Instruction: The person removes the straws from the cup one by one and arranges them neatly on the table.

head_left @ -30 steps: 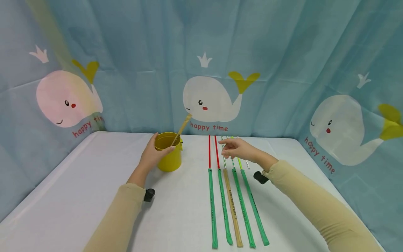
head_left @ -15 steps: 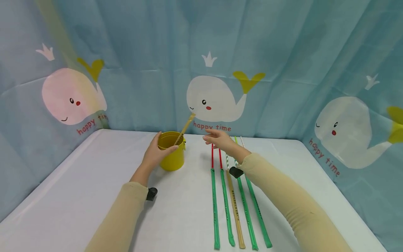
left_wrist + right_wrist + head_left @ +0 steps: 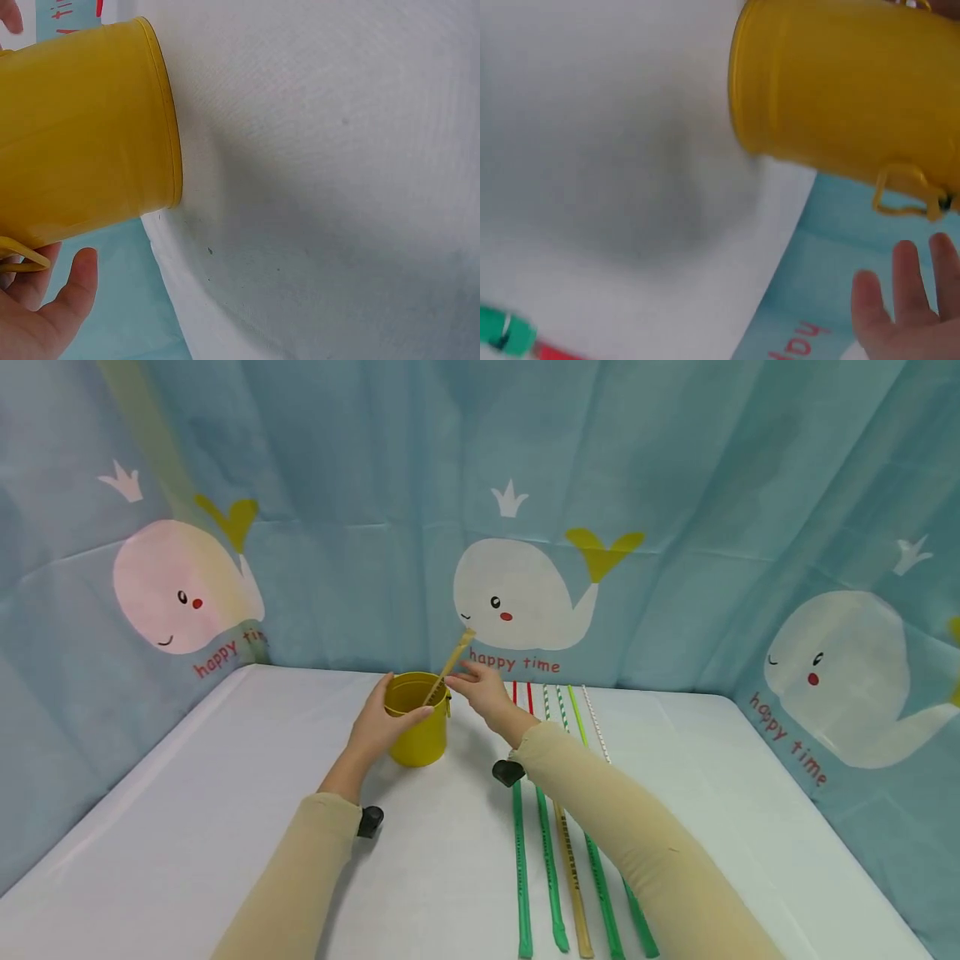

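Observation:
A yellow bucket (image 3: 418, 745) stands at the back of the white table. My left hand (image 3: 377, 727) holds its left side near the rim, thumb along the front. In the left wrist view, my fingers (image 3: 73, 289) lie by the bucket's ear. From the bucket leans a straw in a tan paper wrapper (image 3: 460, 647), its top tilted right above the rim. My right hand (image 3: 489, 697) is just right of that straw, fingertips close to it. The right wrist view has its fingers (image 3: 906, 281) extended below the bucket's side ear (image 3: 909, 199); no grip is visible there.
Right of the bucket lie red straws (image 3: 529, 688), green-striped straws, a lime straw (image 3: 576, 710) and a white patterned straw (image 3: 596, 722). Nearer lie straws in green wrappers (image 3: 521, 868) and one in a tan wrapper (image 3: 576, 893). My right forearm covers some. A blue curtain (image 3: 360, 577) hangs behind.
My right hand has moved left from above the unwrapped straws to beside the leaning tan straw. My left hand stays on the bucket. The head view has shifted slightly.

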Demonstrator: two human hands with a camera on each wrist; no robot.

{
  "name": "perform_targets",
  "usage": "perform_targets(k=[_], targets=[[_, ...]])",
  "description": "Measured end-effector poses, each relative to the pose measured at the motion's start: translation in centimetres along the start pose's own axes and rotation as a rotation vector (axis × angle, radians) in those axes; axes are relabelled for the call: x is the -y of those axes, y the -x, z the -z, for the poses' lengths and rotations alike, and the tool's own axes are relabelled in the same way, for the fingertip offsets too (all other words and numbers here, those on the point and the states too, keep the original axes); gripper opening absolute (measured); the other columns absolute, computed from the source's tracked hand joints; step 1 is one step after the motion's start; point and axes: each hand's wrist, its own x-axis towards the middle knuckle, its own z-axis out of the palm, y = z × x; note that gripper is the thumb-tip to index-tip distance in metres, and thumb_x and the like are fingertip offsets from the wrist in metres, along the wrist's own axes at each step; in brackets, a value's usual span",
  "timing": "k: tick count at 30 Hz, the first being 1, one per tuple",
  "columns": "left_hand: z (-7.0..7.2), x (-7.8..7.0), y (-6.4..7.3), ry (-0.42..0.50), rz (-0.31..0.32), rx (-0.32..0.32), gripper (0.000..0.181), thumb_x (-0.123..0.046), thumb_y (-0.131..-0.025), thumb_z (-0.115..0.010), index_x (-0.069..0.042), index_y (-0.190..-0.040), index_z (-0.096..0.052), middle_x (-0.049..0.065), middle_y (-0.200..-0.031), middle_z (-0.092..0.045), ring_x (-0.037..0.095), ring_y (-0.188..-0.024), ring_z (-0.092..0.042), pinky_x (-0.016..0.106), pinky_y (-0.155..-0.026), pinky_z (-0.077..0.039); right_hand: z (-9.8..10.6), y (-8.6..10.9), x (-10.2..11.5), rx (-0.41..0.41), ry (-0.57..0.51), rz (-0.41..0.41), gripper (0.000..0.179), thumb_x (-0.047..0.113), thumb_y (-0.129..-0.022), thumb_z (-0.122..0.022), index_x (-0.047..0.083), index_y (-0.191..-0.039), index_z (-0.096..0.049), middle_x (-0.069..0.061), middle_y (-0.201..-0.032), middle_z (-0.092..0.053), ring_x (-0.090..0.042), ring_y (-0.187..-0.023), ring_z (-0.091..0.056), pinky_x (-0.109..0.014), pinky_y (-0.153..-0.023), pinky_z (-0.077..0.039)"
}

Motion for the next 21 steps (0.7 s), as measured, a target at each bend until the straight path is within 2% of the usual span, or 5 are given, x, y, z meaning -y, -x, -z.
perform_targets(k=[9, 16, 21], targets=[[-0.2, -0.1, -0.1, -0.005, -0.004, -0.002, 0.104, -0.055, -0.086, -0.067, -0.014, -0.157, -0.004, 0.014, -0.159, -0.018, 0.035, -0.140, -0.028, 0.055, -0.112, -0.026, -1.9, -0.4, 0.2, -0.137, -0.056, 0.068, 0.029, 0.010, -0.096, -0.062, -0.003, -0.122, -0.064, -0.016, -0.115, -0.068, -0.025, -0.113, -0.061, -0.038, -0.102, -0.045], [-0.1, -0.1, 0.0, -0.012, 0.005, -0.005, 0.104, -0.055, -0.086, -0.067, -0.014, -0.157, -0.004, 0.014, -0.159, -0.018, 0.036, -0.140, -0.028, 0.055, -0.112, -0.025, -1.4, 0.2, 0.5, -0.164, -0.012, 0.098, 0.027, 0.018, -0.094, -0.066, -0.001, -0.113, -0.069, -0.012, -0.104, -0.071, -0.025, -0.098, -0.062, -0.042, -0.100, -0.045], [-0.1, 0.0, 0.0, -0.026, 0.011, -0.007, 0.105, -0.058, -0.085, -0.066, -0.015, -0.158, -0.003, 0.014, -0.159, -0.019, 0.036, -0.140, -0.027, 0.056, -0.112, -0.025, -0.4, 1.0, 0.9, -0.169, -0.042, 0.127, 0.025, 0.016, -0.095, -0.065, -0.001, -0.112, -0.070, -0.012, -0.103, -0.071, -0.030, -0.099, -0.064, -0.044, -0.103, -0.043]])
